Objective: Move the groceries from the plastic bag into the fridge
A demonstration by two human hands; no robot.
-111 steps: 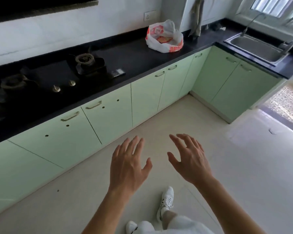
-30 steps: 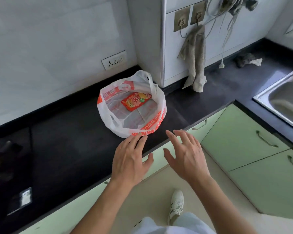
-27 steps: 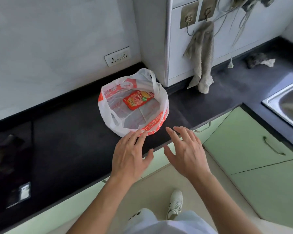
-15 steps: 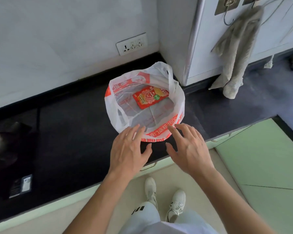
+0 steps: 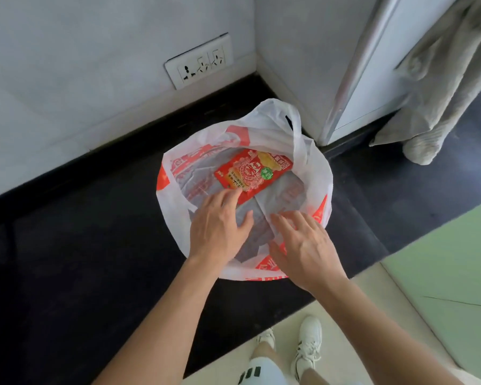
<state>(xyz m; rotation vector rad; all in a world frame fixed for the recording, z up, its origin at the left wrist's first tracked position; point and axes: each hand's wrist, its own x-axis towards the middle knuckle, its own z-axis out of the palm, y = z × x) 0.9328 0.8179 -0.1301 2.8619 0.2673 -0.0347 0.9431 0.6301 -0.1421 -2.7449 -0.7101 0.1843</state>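
Left hand (image 5: 220, 226) and right hand (image 5: 306, 245) have moved into the bag (image 5: 315, 173), fingers (image 5: 228, 195) loose and empty; gripping the packet (image 5: 254, 172) should follow.

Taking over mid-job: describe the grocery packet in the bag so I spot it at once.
On the black counter, below the wall socket, stands an open white plastic bag with red print. Flat inside, toward the far side, lies the red packet, just past the left hand. Unlike the bag's faded red print, it is solid red with a yellow patch and round green label.
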